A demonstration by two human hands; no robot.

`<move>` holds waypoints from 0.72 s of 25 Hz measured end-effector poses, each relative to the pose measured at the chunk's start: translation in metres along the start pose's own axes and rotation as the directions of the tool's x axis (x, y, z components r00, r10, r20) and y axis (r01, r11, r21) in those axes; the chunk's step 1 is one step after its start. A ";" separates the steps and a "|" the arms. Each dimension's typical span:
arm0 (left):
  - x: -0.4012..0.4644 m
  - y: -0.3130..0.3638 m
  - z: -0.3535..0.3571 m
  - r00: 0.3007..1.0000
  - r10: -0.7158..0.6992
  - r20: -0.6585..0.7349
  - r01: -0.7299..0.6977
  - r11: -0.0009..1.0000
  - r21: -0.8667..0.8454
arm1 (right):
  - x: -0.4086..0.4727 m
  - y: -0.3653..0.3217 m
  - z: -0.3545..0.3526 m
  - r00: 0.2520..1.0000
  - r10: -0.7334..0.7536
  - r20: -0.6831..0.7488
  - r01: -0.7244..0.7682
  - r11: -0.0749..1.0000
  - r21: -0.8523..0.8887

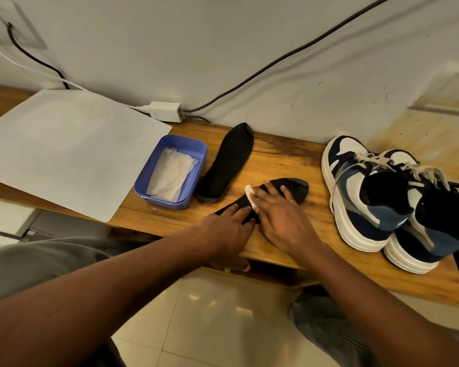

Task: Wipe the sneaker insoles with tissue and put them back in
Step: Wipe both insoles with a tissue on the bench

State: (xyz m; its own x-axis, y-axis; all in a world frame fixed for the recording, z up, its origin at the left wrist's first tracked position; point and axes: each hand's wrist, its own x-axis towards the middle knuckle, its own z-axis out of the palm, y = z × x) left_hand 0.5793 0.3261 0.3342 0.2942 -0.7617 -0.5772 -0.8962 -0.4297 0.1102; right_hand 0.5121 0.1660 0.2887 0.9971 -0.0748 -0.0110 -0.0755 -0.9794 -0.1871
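A black insole [289, 188] lies flat near the front edge of the wooden bench [289, 160], angled from lower left to upper right. The left hand [227, 225] rests on its near end with straight fingers, pinning it down. The right hand [278, 211] presses a small white tissue [249, 194] onto the middle of the insole with flat, spread fingers; only the tissue's edge shows past the fingers. The second insole [227, 162] lies just behind and to the left, apart from the first and from both hands. Left of it stands a purple plastic box [196, 165] holding more white tissue [170, 174], beside a white mat [64, 149]. The pair of navy, blue and white sneakers [387, 197] sits well to the right on the bench.
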 end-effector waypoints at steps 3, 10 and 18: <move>0.001 -0.001 -0.001 1.000 -0.006 0.008 0.006 1.000 0.001 | 0.001 0.029 -0.006 0.997 0.072 -0.017 -0.074 0.990 -0.122; -0.001 -0.002 -0.006 1.000 -0.011 0.019 0.011 1.000 -0.025 | -0.001 0.059 -0.042 0.835 0.367 -0.411 -0.313 0.930 0.194; 0.002 0.002 -0.013 0.999 -0.020 0.033 0.019 1.000 0.015 | -0.023 0.033 0.004 0.957 0.222 -0.187 -0.243 0.964 -0.103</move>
State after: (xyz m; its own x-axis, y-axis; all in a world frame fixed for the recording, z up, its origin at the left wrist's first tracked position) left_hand 0.5828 0.3178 0.3443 0.3010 -0.7368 -0.6054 -0.8951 -0.4372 0.0871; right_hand 0.4867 0.1364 0.2794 0.9370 -0.3236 0.1319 -0.3159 -0.9457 -0.0762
